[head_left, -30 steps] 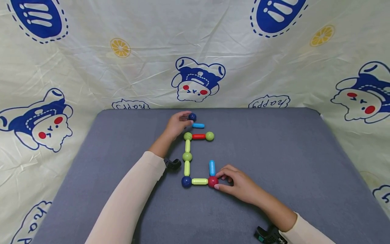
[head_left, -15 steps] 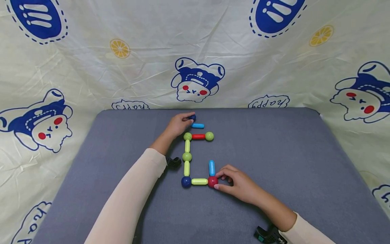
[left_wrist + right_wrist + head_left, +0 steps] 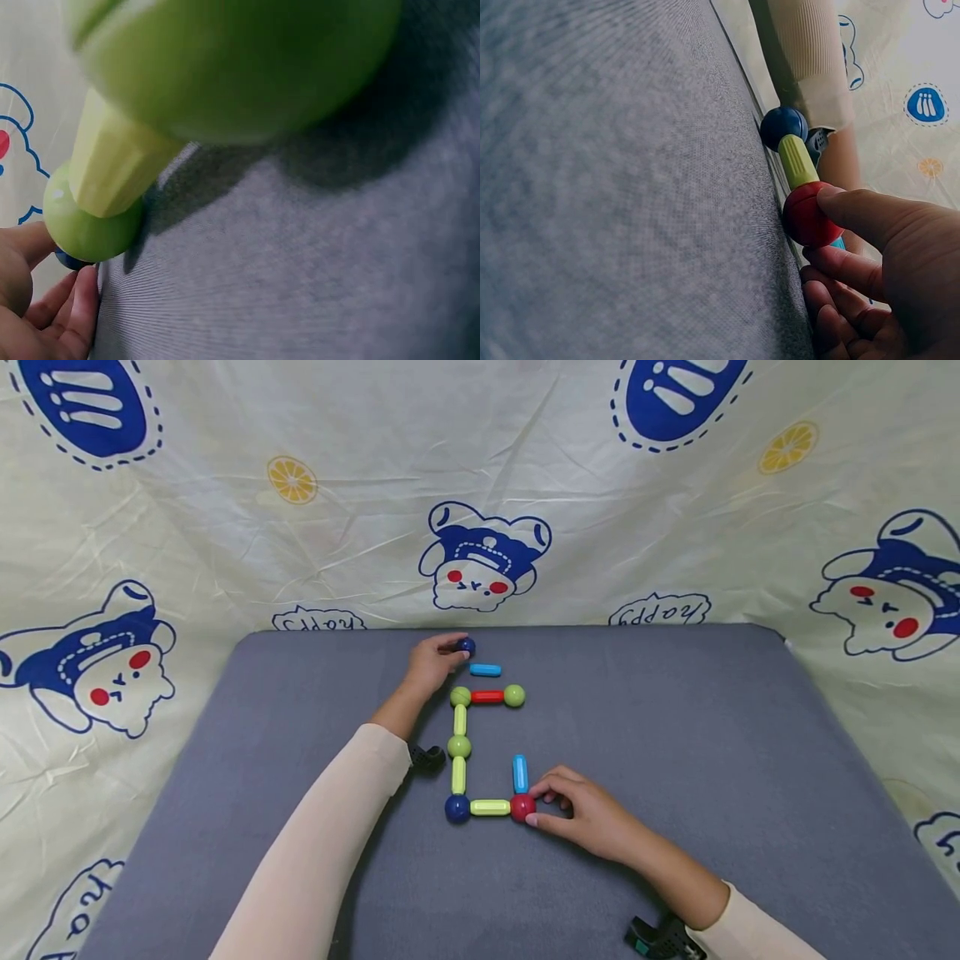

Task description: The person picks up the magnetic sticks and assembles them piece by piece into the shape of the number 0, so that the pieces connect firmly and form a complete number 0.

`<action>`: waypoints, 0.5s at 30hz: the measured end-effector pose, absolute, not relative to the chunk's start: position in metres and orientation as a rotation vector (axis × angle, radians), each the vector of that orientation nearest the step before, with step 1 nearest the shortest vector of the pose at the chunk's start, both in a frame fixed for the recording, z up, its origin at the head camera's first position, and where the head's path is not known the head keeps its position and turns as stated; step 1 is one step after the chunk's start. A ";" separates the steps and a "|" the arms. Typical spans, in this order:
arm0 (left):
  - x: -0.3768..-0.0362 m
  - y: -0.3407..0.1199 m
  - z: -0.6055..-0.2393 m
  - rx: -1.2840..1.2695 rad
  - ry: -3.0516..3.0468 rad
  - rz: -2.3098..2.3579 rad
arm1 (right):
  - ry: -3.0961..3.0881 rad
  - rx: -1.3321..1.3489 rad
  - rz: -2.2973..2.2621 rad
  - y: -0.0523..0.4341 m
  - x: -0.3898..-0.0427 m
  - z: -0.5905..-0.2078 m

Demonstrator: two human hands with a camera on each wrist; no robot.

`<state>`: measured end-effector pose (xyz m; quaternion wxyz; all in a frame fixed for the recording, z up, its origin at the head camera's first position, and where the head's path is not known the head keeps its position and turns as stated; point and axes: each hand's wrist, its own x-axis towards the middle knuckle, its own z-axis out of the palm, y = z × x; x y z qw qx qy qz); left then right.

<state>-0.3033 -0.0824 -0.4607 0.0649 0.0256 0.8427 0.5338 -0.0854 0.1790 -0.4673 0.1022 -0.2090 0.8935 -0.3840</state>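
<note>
Hands pinch glossy balls (image 3: 466, 646) (image 3: 522, 807) on woven grey mat (image 3: 712, 735).

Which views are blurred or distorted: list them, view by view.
Head view: sharp and evenly lit, soft shadows, wide-angle bowing at the table edges. Left wrist view: the near green ball is a large out-of-focus blur, the cloth sharper. Right wrist view: near cloth soft, the red ball and fingers in focus.

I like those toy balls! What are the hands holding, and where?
Left hand pinches a dark blue ball; right hand touches the red ball at its side.
</note>
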 end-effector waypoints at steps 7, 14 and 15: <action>-0.306 -0.081 -0.464 0.031 2.600 1.633 | 2.641 -0.622 -1.135 0.179 -0.086 -0.466; -0.304 -0.083 -0.466 0.037 2.577 1.671 | 2.647 -0.613 -1.128 0.179 -0.085 -0.467; -0.303 -0.084 -0.466 0.040 2.572 1.675 | 2.647 -0.612 -1.125 0.179 -0.085 -0.467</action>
